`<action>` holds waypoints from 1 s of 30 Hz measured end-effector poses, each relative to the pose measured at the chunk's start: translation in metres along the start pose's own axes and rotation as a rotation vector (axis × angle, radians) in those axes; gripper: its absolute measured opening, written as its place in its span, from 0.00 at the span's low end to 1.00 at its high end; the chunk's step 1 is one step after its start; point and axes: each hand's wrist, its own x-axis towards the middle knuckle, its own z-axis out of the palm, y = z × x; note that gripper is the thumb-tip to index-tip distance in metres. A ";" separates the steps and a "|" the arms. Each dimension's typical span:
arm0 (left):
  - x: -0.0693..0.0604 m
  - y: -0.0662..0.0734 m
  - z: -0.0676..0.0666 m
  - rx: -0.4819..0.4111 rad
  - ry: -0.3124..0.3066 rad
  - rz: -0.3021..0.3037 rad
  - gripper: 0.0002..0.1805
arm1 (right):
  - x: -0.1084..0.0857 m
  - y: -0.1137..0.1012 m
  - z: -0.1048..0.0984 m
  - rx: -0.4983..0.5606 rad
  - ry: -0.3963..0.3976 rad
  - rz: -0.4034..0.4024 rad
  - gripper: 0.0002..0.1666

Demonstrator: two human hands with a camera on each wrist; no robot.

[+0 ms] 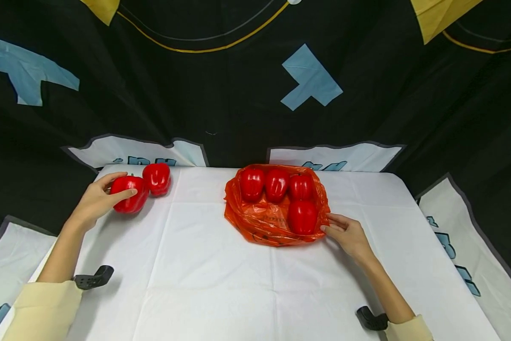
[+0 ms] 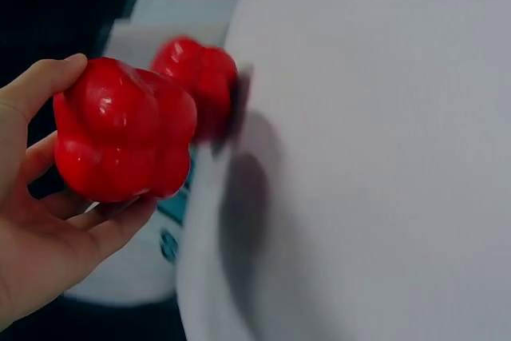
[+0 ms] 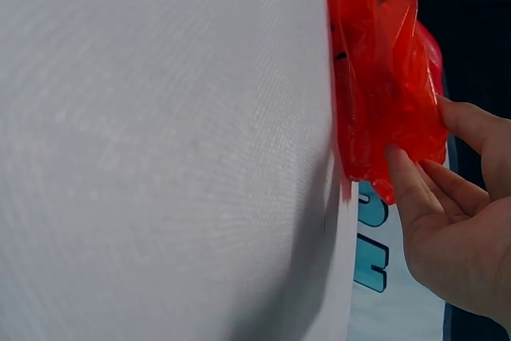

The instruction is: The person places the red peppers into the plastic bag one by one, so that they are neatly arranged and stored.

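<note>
My left hand (image 1: 96,201) grips a glossy red bell pepper (image 1: 131,195), thumb on one side and fingers around the other. In the left wrist view that pepper (image 2: 124,133) is raised off the table, its shadow apart from it. Just behind it, a second red bell pepper (image 1: 157,179) sits at the table's far left. A crinkled orange-red plastic bag (image 1: 255,225) lies open near the far edge with several red bell peppers (image 1: 302,218) inside. At the bag's right side my right hand (image 1: 351,236) pinches its rim; the right wrist view shows thumb and fingers on the film (image 3: 387,93).
A white cloth covers the table (image 1: 204,284). Behind the far edge hangs a black curtain (image 1: 221,104) with blue and yellow shapes and white lower patches. A black wrist device (image 1: 94,278) is on the left forearm, another (image 1: 371,319) on the right.
</note>
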 end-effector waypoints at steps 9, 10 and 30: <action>-0.011 0.060 0.038 -0.026 -0.021 0.121 0.43 | 0.000 -0.001 0.001 -0.005 -0.002 0.002 0.33; -0.012 0.066 0.045 -0.028 -0.023 0.129 0.42 | 0.000 -0.001 0.001 -0.007 -0.002 0.002 0.33; -0.019 0.153 0.190 -0.185 -0.124 0.192 0.34 | 0.000 -0.002 0.000 -0.012 -0.008 0.001 0.33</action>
